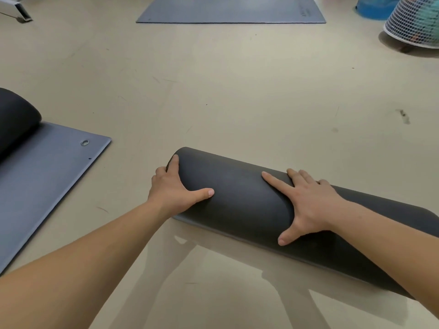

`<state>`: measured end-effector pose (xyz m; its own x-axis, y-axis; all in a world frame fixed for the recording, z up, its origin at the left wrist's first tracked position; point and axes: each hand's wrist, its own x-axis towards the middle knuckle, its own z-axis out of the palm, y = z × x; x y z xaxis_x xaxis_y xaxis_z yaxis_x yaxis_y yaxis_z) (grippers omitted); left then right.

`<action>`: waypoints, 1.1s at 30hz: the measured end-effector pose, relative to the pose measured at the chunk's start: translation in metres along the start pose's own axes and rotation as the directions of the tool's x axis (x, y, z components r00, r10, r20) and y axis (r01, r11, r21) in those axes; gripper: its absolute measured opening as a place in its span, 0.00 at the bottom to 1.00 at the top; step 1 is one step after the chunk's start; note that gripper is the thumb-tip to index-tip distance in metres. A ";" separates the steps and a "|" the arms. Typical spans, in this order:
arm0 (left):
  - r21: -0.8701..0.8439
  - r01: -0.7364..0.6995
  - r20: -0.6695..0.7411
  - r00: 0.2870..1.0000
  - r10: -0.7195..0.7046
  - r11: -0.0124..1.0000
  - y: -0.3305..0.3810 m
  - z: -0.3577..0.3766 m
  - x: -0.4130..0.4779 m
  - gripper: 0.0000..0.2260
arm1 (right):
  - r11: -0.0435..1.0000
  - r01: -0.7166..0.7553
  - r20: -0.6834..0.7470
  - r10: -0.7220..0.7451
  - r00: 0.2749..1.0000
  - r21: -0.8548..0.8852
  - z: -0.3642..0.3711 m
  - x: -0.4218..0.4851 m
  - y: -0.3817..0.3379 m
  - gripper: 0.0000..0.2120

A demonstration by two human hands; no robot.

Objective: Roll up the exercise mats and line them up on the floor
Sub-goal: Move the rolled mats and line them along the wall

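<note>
A dark grey rolled mat (240, 200) lies on the beige floor in front of me, running from centre to lower right. My left hand (175, 186) cups its left end, fingers curled over the edge, thumb on top. My right hand (306, 203) presses flat on the top of the roll with its fingers spread. At the left, a second mat (47, 172) is partly rolled, its dark roll (14, 119) resting on the flat blue-grey part that has a metal eyelet. A third mat (230, 9) lies flat at the top of the view.
A white mesh basket (415, 22) lies tipped at the top right, with a blue container (373, 8) behind it. A white metal piece (16, 10) sits at the top left. Bare floor (237, 91) stretches between the mats.
</note>
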<state>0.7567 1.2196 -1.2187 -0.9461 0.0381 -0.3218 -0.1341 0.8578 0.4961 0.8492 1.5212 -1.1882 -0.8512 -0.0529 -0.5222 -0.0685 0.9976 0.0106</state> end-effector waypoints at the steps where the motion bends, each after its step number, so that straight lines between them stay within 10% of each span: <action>1: 0.023 -0.002 0.041 0.999 0.001 1.000 -0.002 -0.001 0.000 0.65 | 1.000 -0.004 0.015 0.004 1.000 0.003 -0.001 -0.002 0.004 0.71; 18: 0.318 -0.368 0.182 0.928 0.325 0.874 0.153 0.102 -0.034 0.64 | 0.952 -0.292 0.004 0.293 0.956 0.087 0.059 -0.116 0.142 0.71; 33: 0.285 -0.724 0.388 0.686 0.616 0.628 0.410 0.312 -0.163 0.65 | 0.563 -0.781 0.139 0.780 0.610 0.270 0.207 -0.349 0.330 0.71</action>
<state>0.9475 1.7250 -1.2141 -0.6174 0.7529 -0.2279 0.6851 0.6570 0.3146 1.2317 1.8777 -1.1787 -0.5002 0.7522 -0.4290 0.7669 0.6149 0.1838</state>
